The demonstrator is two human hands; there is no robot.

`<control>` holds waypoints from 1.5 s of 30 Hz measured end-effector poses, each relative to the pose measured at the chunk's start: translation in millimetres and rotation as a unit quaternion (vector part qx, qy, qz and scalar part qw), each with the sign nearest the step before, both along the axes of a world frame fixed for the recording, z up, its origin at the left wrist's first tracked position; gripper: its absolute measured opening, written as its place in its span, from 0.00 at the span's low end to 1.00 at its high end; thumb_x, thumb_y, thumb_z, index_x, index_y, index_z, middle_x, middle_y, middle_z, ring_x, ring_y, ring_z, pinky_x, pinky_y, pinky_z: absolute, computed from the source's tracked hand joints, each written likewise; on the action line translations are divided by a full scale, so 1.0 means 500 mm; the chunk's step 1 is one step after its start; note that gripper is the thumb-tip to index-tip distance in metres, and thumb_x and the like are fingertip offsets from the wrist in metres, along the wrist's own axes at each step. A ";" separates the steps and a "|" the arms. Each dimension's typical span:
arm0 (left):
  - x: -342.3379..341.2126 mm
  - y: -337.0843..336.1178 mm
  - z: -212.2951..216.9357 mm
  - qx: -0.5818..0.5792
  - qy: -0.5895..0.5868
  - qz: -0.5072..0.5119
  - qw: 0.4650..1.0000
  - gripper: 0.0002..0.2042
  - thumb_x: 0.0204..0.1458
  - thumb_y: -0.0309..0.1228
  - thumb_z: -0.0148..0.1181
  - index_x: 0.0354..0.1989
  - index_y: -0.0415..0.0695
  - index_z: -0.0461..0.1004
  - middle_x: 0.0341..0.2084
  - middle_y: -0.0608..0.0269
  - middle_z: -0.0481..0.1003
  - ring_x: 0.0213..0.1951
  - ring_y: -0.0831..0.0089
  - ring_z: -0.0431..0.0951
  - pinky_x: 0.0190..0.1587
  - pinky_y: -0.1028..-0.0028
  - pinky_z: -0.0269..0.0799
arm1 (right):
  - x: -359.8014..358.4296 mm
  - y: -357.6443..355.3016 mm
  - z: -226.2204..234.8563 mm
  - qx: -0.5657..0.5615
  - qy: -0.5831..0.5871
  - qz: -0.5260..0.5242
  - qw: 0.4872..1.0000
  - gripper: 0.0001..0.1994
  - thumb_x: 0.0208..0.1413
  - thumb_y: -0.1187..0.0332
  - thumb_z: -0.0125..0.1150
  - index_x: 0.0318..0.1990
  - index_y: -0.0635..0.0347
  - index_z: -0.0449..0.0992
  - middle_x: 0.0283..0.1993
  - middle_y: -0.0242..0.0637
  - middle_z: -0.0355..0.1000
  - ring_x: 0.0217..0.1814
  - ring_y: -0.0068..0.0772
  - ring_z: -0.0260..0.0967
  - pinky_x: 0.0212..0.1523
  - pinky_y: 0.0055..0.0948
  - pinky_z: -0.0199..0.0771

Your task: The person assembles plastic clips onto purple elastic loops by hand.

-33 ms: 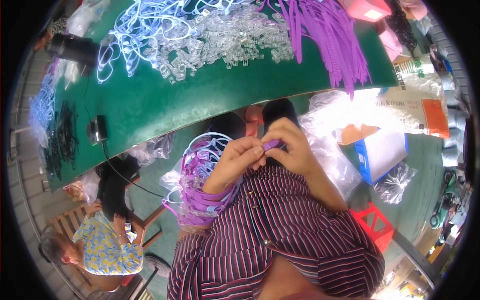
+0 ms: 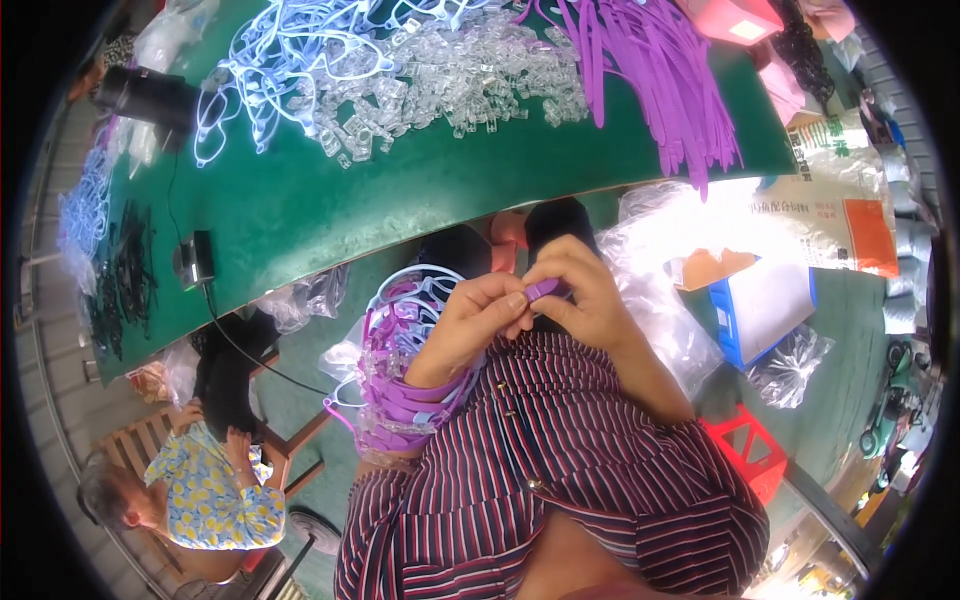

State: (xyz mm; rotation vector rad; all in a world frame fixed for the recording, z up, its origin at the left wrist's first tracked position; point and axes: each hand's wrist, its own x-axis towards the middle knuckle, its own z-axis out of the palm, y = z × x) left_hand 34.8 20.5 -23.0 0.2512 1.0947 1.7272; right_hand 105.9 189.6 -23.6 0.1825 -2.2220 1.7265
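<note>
My left hand (image 2: pixel 482 318) and my right hand (image 2: pixel 585 298) meet in front of my body, fingers pinched together. Between them is a short visible piece of a purple rubbery strap (image 2: pixel 541 290); the rest of it is hidden by my fingers. Around my left forearm hangs a thick bundle of purple straps (image 2: pixel 395 398) with clear buckles and light blue goggle-like frames (image 2: pixel 410 278). On the green table (image 2: pixel 300 215) beyond my hands lie more light blue frames (image 2: pixel 262 75), a heap of small clear plastic buckles (image 2: pixel 450 80) and a pile of long purple straps (image 2: pixel 655 75).
A black device (image 2: pixel 193 260) with a cable sits at the table's left edge, near dark strips (image 2: pixel 130 265). Another person (image 2: pixel 215 490) sits at lower left. To the right are plastic bags (image 2: pixel 665 320), a blue-and-white box (image 2: pixel 765 310) and a red stool (image 2: pixel 748 455).
</note>
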 end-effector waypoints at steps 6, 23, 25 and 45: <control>-0.006 -0.003 -0.005 -0.027 0.045 0.017 0.998 0.10 0.56 0.32 0.49 0.34 0.38 0.72 0.23 0.69 0.71 0.26 0.84 0.66 0.31 0.84 0.61 | 0.002 0.018 0.002 -0.022 -0.045 -0.002 0.999 0.12 0.41 0.75 0.64 0.37 0.62 0.73 0.33 0.36 0.67 0.34 0.27 0.67 0.35 0.22 0.67; -0.016 -0.020 0.000 -0.047 0.097 -0.048 0.993 0.11 0.56 0.36 0.49 0.33 0.39 0.71 0.21 0.72 0.67 0.25 0.85 0.63 0.27 0.84 0.55 | 0.001 0.037 0.011 0.036 -0.049 0.059 0.996 0.12 0.37 0.74 0.68 0.34 0.62 0.77 0.27 0.37 0.73 0.25 0.28 0.69 0.27 0.21 0.67; -0.021 -0.021 0.004 -0.045 0.109 -0.075 0.990 0.12 0.57 0.36 0.49 0.33 0.39 0.71 0.21 0.71 0.68 0.25 0.86 0.63 0.28 0.84 0.55 | -0.001 0.038 0.017 0.034 -0.063 0.073 0.995 0.13 0.36 0.73 0.69 0.33 0.62 0.77 0.24 0.34 0.71 0.24 0.29 0.68 0.27 0.22 0.67; -0.041 0.026 -0.092 0.033 -0.026 0.046 0.998 0.13 0.56 0.33 0.49 0.44 0.38 0.69 0.41 0.57 0.72 0.44 0.68 0.73 0.48 0.69 0.70 | -0.057 -0.097 0.013 0.072 -0.122 0.193 0.971 0.06 0.49 0.70 0.55 0.28 0.63 0.71 0.20 0.37 0.65 0.21 0.26 0.64 0.23 0.27 0.62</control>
